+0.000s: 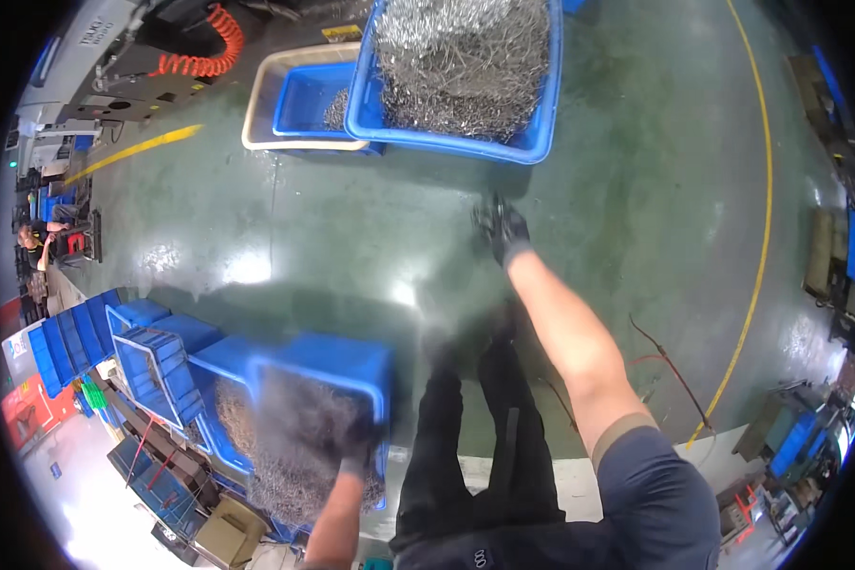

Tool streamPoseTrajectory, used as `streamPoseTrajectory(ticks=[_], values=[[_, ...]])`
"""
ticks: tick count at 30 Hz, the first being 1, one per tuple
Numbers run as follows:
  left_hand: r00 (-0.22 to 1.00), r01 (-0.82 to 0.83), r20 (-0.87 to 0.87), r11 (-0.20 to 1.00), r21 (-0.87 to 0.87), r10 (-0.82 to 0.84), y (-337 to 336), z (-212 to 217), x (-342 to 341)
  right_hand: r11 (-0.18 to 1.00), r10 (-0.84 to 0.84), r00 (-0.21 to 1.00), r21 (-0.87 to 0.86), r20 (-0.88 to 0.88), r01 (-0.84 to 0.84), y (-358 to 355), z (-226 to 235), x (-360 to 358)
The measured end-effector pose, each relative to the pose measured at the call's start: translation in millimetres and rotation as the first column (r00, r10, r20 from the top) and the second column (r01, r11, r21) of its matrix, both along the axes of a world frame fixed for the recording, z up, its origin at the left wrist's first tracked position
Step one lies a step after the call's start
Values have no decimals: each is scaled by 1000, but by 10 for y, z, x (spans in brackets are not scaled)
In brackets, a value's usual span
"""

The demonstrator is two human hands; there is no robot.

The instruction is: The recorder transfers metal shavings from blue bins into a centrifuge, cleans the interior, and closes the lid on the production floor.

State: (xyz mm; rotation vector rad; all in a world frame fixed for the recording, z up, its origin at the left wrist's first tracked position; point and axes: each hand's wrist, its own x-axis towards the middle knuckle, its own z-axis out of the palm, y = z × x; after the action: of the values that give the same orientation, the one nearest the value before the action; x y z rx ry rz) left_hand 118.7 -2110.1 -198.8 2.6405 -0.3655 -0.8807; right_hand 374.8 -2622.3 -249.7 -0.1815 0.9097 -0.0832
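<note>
My right hand [501, 230], in a dark glove, reaches out over the green floor with its fingers apart and nothing in it. It is just short of a large blue bin [446, 144] heaped with curly silver metal shavings [461, 81]. On the left, my left hand [356, 442], also in a dark glove, is at the right side of another blue bin [382, 380]. Tangled grey-brown shavings [294, 475] fill that bin, and a blurred dark mass of them lies beside the hand. The left fingers are smeared and partly hidden among the shavings.
Beside the far bin stands a cream tub [261, 104] with a smaller blue bin [299, 119] inside. More blue crates [157, 370] line the left. A coiled orange hose [228, 43] hangs by a machine. Another person [36, 242] is far left. A yellow line [768, 180] runs along the right.
</note>
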Motion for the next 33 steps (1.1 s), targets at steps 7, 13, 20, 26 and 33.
streamPoseTrajectory(ticks=[7, 13, 20, 26, 33], values=[[-423, -840, -513, -111, 531, 747, 102, 576, -1606, 968, -225, 973, -124, -60, 216, -395, -1167, 1220], [-437, -810, -482, -101, 577, 759, -221, 880, -1638, 965, -167, 984, -194, 63, 176, -418, -1221, 996], [-432, -832, -468, -141, 536, 771, 73, 1252, -2086, 959, -95, 992, -259, 78, 113, -605, -1221, 527], [-442, -823, -466, -141, 550, 766, 291, 1549, -2555, 980, -67, 997, -183, 35, 72, -287, -1198, -403], [-306, -864, -529, 3, 504, 792, 791, 1429, -2515, 987, -136, 978, -109, -155, 120, 584, -1015, -1843]])
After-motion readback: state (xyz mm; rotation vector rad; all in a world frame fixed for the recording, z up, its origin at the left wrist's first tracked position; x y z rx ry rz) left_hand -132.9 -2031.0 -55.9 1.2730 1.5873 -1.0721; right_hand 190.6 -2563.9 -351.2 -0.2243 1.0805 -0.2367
